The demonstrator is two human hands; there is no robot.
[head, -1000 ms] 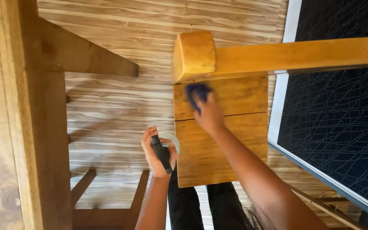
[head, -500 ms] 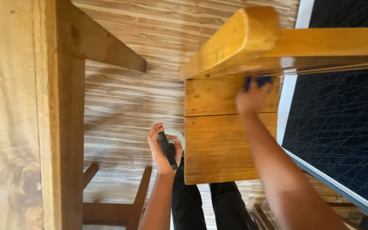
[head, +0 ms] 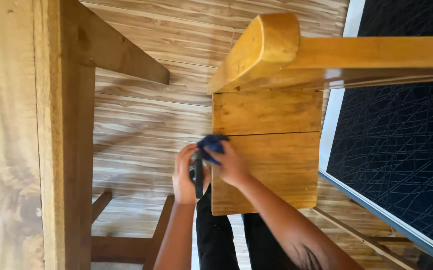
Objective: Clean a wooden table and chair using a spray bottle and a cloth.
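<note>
Gripping a dark spray bottle, the left hand is curling closed around it. The right hand is pinching a blue cloth against the wooden chair seat, beside the bottle.

Indoor domestic room, probably a home dining or living area. Floor of pale streaked wood-look planks; a varnished honey-coloured wooden chair with a plank seat and rounded back rail; a heavy rough-grained timber post with cross beam at left; a dark blue patterned rug or panel with a pale border at right.
</note>
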